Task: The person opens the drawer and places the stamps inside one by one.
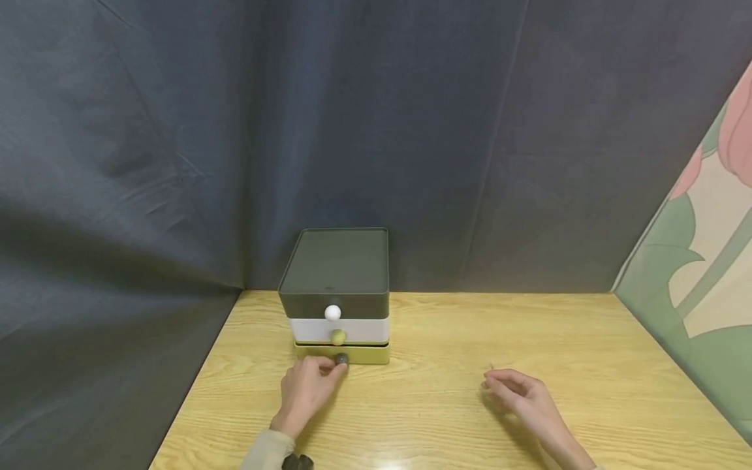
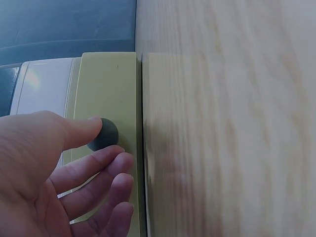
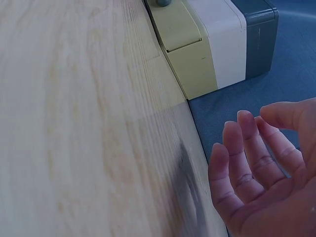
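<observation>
A small three-tier drawer box stands at the back left of the table, with a dark green top tier (image 1: 335, 261), a white middle tier (image 1: 364, 329) and a yellow-green bottom drawer (image 1: 370, 355). My left hand (image 1: 308, 388) is at the bottom drawer, its thumb and index finger pinching the round dark knob (image 2: 106, 134). The other fingers curl loosely beside the drawer front. A thin dark gap shows along that drawer's upper edge. Well to the right of the box, my right hand (image 1: 523, 398) hovers low over the table, fingers relaxed, nothing seen in it in the right wrist view (image 3: 261, 168).
A white knob (image 1: 332, 313) and a yellow-green knob (image 1: 337, 337) stick out from the upper tiers. Dark curtains (image 1: 411, 143) hang behind and to the left of the wooden table (image 1: 435, 405). A flower-patterned panel (image 1: 705, 274) borders the right side.
</observation>
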`<state>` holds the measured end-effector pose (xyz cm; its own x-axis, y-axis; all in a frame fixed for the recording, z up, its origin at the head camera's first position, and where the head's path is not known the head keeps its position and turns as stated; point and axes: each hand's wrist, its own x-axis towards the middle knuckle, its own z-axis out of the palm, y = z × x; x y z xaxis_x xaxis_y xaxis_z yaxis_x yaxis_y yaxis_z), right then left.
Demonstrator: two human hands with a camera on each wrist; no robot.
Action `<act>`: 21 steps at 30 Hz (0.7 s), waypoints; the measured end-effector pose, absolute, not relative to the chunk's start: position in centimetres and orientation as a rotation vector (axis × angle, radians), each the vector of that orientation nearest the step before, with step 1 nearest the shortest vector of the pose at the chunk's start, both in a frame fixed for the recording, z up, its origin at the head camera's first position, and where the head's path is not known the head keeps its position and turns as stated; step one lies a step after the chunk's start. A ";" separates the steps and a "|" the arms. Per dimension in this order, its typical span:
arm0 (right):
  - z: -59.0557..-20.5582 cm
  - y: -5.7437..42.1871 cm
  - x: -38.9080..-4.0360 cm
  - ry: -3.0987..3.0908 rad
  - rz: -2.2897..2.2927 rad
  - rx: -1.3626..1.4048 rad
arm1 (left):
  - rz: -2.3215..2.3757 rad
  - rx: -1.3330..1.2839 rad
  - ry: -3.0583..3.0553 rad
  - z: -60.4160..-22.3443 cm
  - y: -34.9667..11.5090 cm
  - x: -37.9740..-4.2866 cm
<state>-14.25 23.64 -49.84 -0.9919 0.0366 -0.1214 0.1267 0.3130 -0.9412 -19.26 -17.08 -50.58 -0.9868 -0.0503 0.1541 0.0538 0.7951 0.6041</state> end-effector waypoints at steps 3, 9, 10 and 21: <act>-49.9 23.7 -14.2 2.475 -1.788 0.154 | -0.953 0.012 -2.813 -50.7 -17.0 -19.5; -49.9 23.8 -14.0 2.480 -1.772 0.150 | -0.962 0.004 -2.820 -51.0 -17.0 -19.9; -50.0 23.8 -14.0 2.483 -1.768 0.152 | -0.954 0.003 -2.823 -51.0 -16.9 -19.9; -49.3 24.4 -14.1 2.516 -1.776 0.122 | -0.871 -0.001 -2.837 -50.5 -16.2 -20.5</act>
